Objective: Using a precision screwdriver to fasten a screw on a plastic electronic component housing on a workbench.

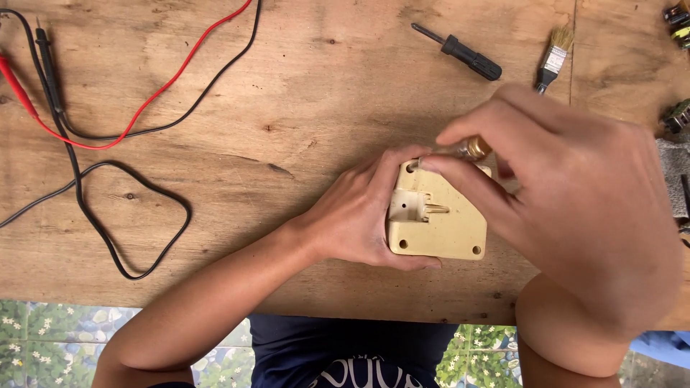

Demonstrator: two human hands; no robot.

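While left hand [359, 215] grips the beige plate [440, 223], right-hand fingers [460, 169] pinch a tool [471, 149] above.

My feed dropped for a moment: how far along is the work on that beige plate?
Done: can't tell. In hand: left hand steadies the beige plate; right hand holds an amber-handled tool at its top corner hole. Left: three other corner holes look empty; black screwdriver and brush lie aside.

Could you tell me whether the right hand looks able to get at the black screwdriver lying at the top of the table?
Probably yes: the black screwdriver lies in the open just beyond the right hand, though that hand grips a small tool.
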